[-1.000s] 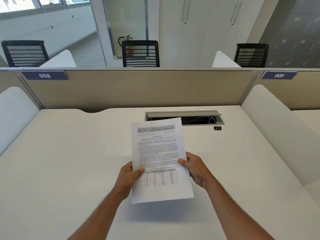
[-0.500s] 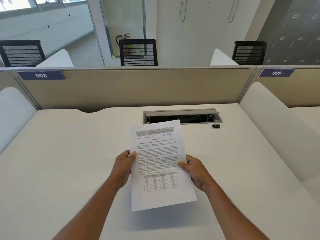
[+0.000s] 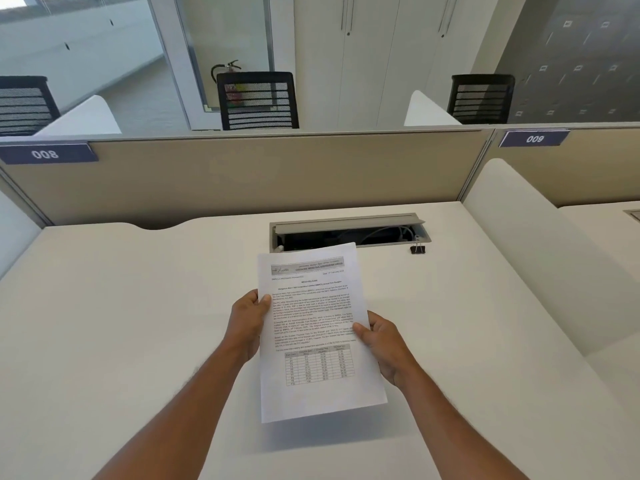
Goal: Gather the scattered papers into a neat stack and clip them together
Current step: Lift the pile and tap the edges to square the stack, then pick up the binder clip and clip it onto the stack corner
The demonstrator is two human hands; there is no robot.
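Note:
I hold a stack of white printed papers (image 3: 317,327) upright above the white desk (image 3: 121,323), text and a table facing me. My left hand (image 3: 247,322) grips the stack's left edge, thumb on the front. My right hand (image 3: 384,344) grips the right edge a little lower, thumb also on the front. The sheets look aligned; how many there are I cannot tell. A small black binder clip (image 3: 418,248) stands on the desk to the far right of the papers, beside the cable tray.
An open grey cable tray (image 3: 349,230) is set into the desk behind the papers. A beige partition (image 3: 242,174) closes the back; white side dividers (image 3: 512,244) stand right and left. Black chairs lie beyond.
My left hand has slid up the stack's left edge. The papers have sunk a little lower and tilted slightly; my right hand keeps its grip.

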